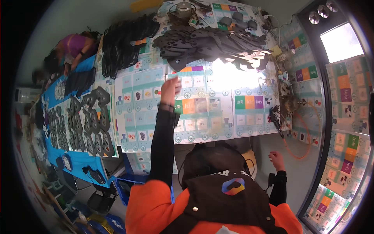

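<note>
My left hand (pixel 170 90) is over the patterned tabletop (pixel 150 128), just short of a pile of dark grey flat cut pieces (pixel 206 43). Its fingers look bent and slightly smeared, and I see nothing in them. Beyond the table's near edge, low on the right, my right hand (pixel 276 160) hangs in the air with loosely bent fingers apart and nothing held. A black hand tool (pixel 276 120) lies at the table's right end, nearest to that hand, with an orange hose (pixel 298 156) looping down.
Long black pieces (pixel 126 46) lie at the back left. Dark grey looped pieces (pixel 97 113) stand in rows beside a blue-covered table (pixel 78 154), where another person (pixel 76 48) works. A metal pot (pixel 184 7) and grey rounded pieces (pixel 235 19) are at the back. A blue crate (pixel 124 191) sits below.
</note>
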A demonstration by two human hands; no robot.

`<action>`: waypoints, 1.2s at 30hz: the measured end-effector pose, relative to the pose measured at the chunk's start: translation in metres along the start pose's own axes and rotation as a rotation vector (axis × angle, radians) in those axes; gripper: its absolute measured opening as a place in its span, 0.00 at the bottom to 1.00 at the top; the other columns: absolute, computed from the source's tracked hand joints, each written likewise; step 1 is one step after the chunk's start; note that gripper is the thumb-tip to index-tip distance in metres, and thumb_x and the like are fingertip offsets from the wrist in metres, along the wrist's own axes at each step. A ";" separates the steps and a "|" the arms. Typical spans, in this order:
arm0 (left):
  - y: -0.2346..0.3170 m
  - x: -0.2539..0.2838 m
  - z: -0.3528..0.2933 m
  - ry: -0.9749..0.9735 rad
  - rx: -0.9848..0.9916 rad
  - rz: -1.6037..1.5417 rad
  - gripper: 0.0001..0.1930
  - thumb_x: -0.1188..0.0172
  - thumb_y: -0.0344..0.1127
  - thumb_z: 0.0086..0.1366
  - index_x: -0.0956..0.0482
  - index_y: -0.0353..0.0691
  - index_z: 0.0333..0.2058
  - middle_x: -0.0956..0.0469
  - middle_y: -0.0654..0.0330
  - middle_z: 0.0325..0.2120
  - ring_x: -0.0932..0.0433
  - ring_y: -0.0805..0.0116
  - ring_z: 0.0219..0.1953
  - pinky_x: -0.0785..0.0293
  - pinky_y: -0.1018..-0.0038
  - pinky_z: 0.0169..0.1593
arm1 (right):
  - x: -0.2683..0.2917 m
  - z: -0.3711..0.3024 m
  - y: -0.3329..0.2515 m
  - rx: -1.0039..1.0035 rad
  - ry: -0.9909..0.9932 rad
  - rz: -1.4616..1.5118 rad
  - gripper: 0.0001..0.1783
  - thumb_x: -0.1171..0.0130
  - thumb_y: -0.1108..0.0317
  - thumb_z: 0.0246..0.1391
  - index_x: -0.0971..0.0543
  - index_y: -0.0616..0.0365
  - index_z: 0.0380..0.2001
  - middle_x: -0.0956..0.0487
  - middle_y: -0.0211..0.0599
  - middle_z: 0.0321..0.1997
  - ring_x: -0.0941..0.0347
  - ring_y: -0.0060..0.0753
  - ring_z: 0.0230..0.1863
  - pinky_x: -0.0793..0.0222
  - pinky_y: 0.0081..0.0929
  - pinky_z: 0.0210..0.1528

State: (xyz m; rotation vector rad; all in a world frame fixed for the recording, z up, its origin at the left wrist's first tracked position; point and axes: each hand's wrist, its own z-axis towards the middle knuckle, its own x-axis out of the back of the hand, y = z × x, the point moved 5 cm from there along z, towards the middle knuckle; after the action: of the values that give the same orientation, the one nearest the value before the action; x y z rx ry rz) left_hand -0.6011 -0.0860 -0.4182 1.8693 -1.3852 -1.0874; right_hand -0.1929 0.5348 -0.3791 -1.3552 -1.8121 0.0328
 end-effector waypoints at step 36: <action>-0.294 -0.266 -0.158 -0.021 0.234 -0.169 0.19 0.50 0.29 0.77 0.36 0.32 0.63 0.20 0.49 0.50 0.14 0.57 0.42 0.17 0.70 0.48 | 0.031 0.250 -0.098 0.680 0.047 -0.752 0.42 0.24 0.62 0.45 0.34 0.64 0.60 0.33 0.54 0.61 0.36 0.65 0.63 0.36 0.50 0.66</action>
State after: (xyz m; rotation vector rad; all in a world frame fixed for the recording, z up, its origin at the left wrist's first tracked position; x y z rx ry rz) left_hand -0.3566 0.2532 -0.5042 2.1816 -1.4387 -1.0652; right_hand -0.4276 0.6294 -0.4734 -0.1747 -1.9126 0.1927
